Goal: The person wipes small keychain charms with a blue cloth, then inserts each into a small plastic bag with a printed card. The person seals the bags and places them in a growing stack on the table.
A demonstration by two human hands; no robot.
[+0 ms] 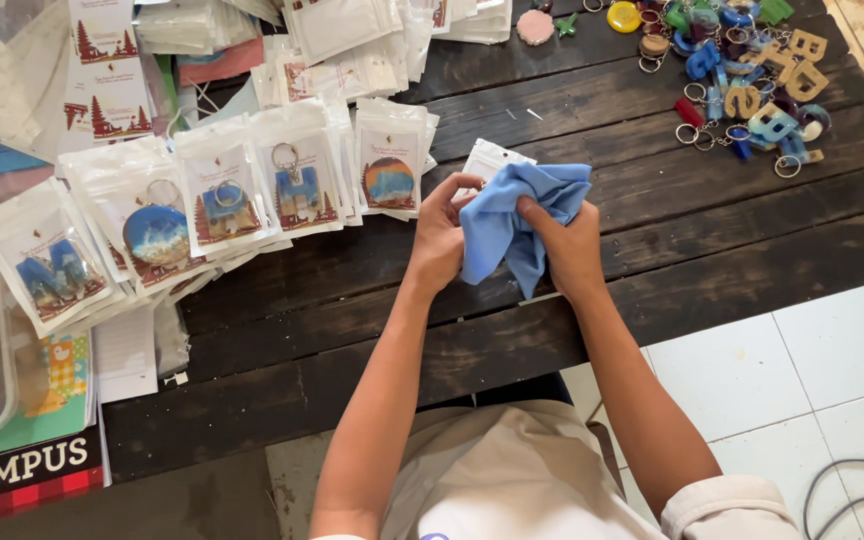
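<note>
Head camera is looking down as I am holding a light blue cloth [522, 215] in both hands above the dark wooden desk [652, 260]. My left hand [439, 240] is curling its fingers [457, 185] closed around the cloth's left edge, and my right hand [570, 245] is gripping the bunched fabric from the other side, its fingers pinched shut on the folds. Whether anything is lying inside the cloth, I cannot tell. A small white pouch [493, 157] is peeking out just behind the cloth. To my left, rows of packaged keychains [222, 195] in clear bags are overlapping on the desk, and a pile of loose coloured keychains [752, 80] is lying well apart at the far right.
</note>
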